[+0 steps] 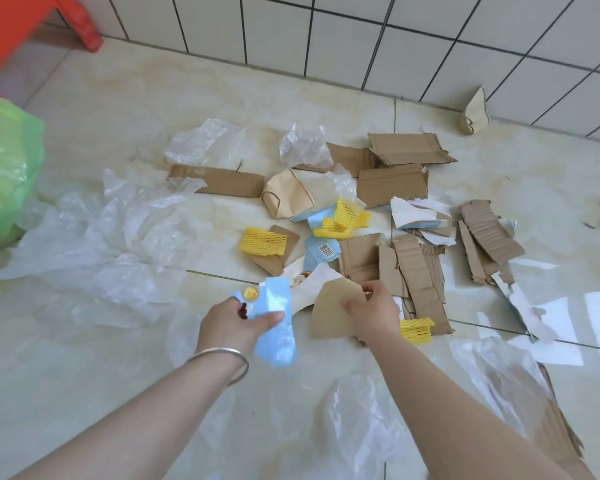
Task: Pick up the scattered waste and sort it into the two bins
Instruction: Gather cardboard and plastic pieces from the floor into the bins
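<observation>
1. Gathering paper waste from the floor (84, 375), by the look of it: left hand (232, 323) gripping a light-blue torn packaging piece (274, 327), thumb curled over its front, the strip hanging down below the fist.
2. Right hand (371, 310) pinching the top edge of a tan paper piece (329, 317), fingers curled round it; whether lifted clear or resting on the floor, impossible to tell.
3. Just right of the right hand: a yellow foam net (417, 330) touching torn corrugated cardboard strips (420, 271). Ahead of both hands: two more yellow foam nets (262, 241) and (343, 220), a barcode scrap (323, 252), a flattened paper cup (286, 195), further cardboard pieces.
4. Left of the left hand and beyond: crumpled clear plastic film (101, 244) spread wide; more film near the forearms.
5. Far left of the left hand: a green bin bag (4, 168), only one bin in view; second bin out of sight.
6. Early in the task, judging by the litter left on the floor.
7. Next move, probably: lifting the tan piece free, pairing it with the blue piece if both count as paper, then carrying across to the proper bin. Calling for a firm pinch on thin sheet and a choice of bin, foam and film likely belonging elsewhere.
</observation>
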A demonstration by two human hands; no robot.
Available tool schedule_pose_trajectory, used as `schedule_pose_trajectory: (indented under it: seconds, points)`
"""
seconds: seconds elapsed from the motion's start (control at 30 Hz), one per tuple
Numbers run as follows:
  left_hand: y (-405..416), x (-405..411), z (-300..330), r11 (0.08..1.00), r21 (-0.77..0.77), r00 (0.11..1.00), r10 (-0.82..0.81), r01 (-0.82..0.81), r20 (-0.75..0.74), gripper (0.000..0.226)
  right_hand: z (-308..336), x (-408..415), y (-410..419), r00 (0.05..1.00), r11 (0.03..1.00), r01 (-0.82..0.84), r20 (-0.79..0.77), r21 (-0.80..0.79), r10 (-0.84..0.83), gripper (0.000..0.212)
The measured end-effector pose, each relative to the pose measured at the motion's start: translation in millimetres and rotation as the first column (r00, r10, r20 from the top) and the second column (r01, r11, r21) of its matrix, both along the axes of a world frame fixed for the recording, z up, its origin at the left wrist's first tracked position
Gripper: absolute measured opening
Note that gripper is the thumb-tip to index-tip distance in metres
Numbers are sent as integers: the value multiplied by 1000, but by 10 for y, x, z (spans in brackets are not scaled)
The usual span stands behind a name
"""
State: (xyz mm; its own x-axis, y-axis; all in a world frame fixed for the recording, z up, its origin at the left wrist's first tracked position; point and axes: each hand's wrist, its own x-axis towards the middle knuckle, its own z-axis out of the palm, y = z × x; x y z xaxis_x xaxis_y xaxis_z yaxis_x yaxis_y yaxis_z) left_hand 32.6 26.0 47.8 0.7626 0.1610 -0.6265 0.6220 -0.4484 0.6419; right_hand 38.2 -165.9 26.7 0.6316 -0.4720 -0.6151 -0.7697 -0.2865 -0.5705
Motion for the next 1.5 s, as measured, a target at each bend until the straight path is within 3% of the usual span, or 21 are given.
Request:
schedule_pose_trajectory:
  seconds: [0.13,0.23,0.33,0.4,0.5,0.57,0.6,0.67,0.73,0.8,0.87,0.97,1.03,1.27,1.4,1.5]
  points:
    - [-231,328,-136,999,13,999,39,-39,-13,29,29,-63,-180,999,1000,9,35,-9,-9,35]
    - [-380,448,-353,987,161,1000,-29,28,1,43,15,-71,-284,999,999,24,49,-36,-22,20]
    - [-459,472,-506,951,299,996,-73,86,-54,47,15,-67,-335,982,984,173,69,42,-176,17]
    - [-474,455,-570,923,358,990,-122,142,-76,45,44,-22,-329,924,907,368,22,205,-381,17]
    - [-471,445,-631,907,379,983,-174,185,-64,44,31,96,-240,790,678,583,-116,449,-602,39]
    - [-480,440,-627,909,364,979,-197,204,-58,42,-8,203,-127,751,537,577,-141,615,-645,42]
    - [-480,439,-634,905,368,976,-212,215,-50,40,-33,259,-65,764,518,547,-138,658,-630,40]
    - [-479,429,-641,885,389,965,-259,255,-41,38,-93,356,47,800,551,509,-127,662,-587,29]
    - [-455,422,-645,864,407,951,-305,298,-48,39,-111,457,165,814,630,528,-129,569,-566,15]
    - [-420,426,-651,860,402,946,-315,316,-70,39,-139,556,278,861,757,492,-109,430,-498,18]
    - [-381,422,-653,856,394,941,-326,335,-93,38,-204,639,372,911,867,409,-81,286,-403,34]
    - [-325,386,-648,819,405,912,-393,406,-118,39,-347,721,421,962,961,265,-85,73,-259,41]
    - [-284,344,-654,816,393,904,-409,424,-126,40,-404,746,443,969,973,230,-97,7,-229,40]
    - [-160,164,-606,844,377,923,-364,383,-123,31,-429,673,459,974,975,216,-84,44,-212,35]
    - [-99,79,-529,910,265,948,-307,317,-81,7,-389,599,402,958,943,286,-78,168,-277,37]
    - [22,0,-394,959,145,970,-239,244,-48,15,-308,488,312,923,873,381,-72,305,-378,41]
